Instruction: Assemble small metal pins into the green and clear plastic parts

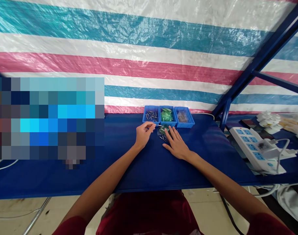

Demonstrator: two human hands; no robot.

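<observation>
My left hand (143, 134) is closed in a pinch around a small thin metal pin (159, 125) that points to the right. Fingers spread, my right hand (177, 144) lies palm down on the table beside a small pile of green pieces (162, 130) and a few metal pins (163, 138). Its fingertips partly cover the pile. Just behind my hands three blue bins stand in a row. The left bin (147, 121) has metal pins in it, the middle bin (170, 124) green pieces, and the right bin (186, 125) small clear or greyish pieces.
All of this is on a dark blue table (144, 169). A white power strip (248, 147) with plugs and cables sits at the right, near a blue metal frame (247, 80). Striped plastic sheeting (149, 42) hangs behind. The left side is pixelated.
</observation>
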